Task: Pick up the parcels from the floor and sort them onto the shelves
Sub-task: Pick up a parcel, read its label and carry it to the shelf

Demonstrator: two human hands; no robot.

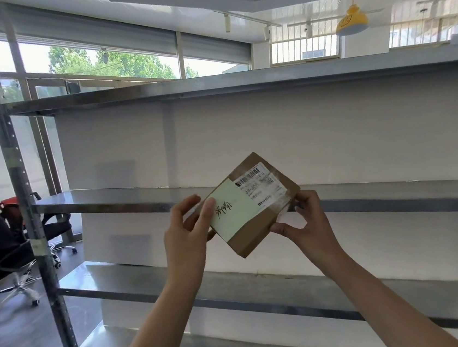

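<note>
A small flat brown cardboard parcel point(268, 227) is held tilted in front of the metal shelves point(111, 199). It carries a white barcode label and a pale green note with black handwriting. My left hand point(185, 235) grips its left end, thumb on the green note. My right hand point(307, 221) pinches its lower right corner. The parcel hangs in the air at the height of the second shelf from the top, not resting on any board. No parcel lies on the visible shelf boards.
The shelf unit's perforated upright post point(26, 207) stands at the left. Black office chairs point(17, 254) on wheels sit on the dark floor beyond it. White panels back the shelves. Windows and a yellow hanging lamp point(351, 21) lie behind.
</note>
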